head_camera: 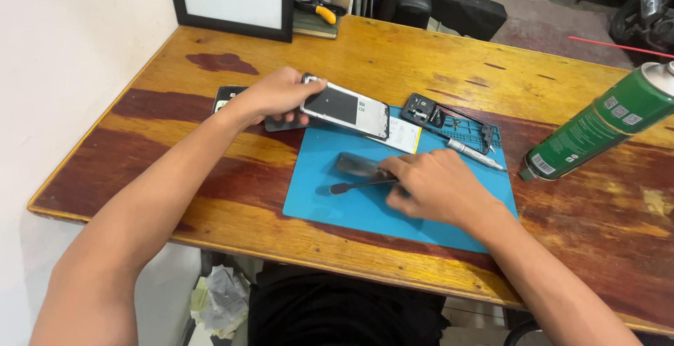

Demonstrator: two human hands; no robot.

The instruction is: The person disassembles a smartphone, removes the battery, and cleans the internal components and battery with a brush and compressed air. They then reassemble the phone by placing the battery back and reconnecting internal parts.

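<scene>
Right hand (439, 188) grips spudger (358, 187).

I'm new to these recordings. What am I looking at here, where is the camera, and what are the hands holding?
There is no machine: the single picture comes from a camera worn on a person's head, looking down at their own bare arms. A wooden table carries a blue work mat. The left hand holds an opened phone body tilted above the mat's edge. The right hand rests on the mat, gripping a thin dark prying tool. Nearby lie a small screwdriver, a dark phone part and a green spray can on its side.
</scene>
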